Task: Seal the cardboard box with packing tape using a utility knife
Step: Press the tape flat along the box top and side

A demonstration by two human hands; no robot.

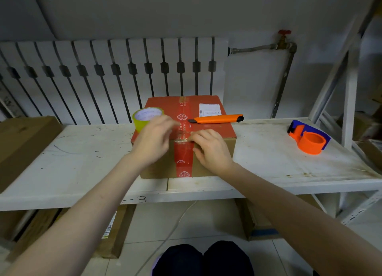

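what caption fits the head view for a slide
Both hands, left hand and right hand, press clear tape along the cardboard box edge; utility knife and tape roll rest on top.

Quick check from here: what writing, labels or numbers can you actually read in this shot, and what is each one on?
"-3", handwritten on the front edge of the shelf; anything left of the dash is hidden by the left arm.
Shipping label on the cardboard box: too small to read.
Red printed tape with round emblems: unreadable.
Tape roll core print: blurred.
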